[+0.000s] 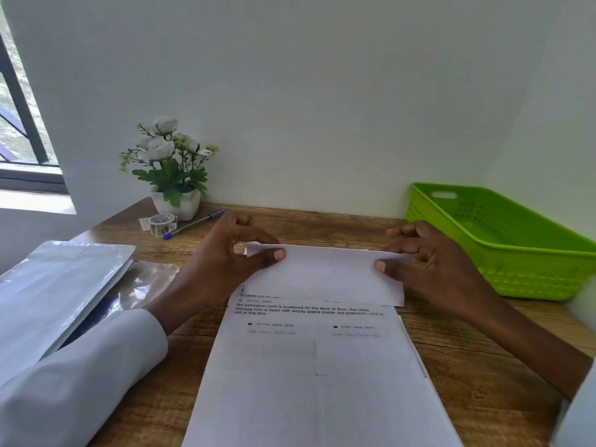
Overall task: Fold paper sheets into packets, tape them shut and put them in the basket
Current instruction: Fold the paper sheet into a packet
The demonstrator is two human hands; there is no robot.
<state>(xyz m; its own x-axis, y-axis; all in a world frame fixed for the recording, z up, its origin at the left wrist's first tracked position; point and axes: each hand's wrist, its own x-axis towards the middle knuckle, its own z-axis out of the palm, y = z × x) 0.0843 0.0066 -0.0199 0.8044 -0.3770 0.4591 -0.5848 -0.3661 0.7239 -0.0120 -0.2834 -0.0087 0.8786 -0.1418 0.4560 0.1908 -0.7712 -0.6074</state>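
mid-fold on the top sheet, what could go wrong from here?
1. Left hand and right hand pinch only the folded flap's corners; the top sheet lies loose on another sheet and may slide, skewing the crease.
2. Tape roll sits far left by the flower pot; reaching for it likely means releasing the fold.

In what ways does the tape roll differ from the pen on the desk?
The tape roll is a short, patterned ring; the pen is a long, thin stick with blue ends. The tape roll stands on its edge; the pen lies flat. Both sit untouched near the flower pot.
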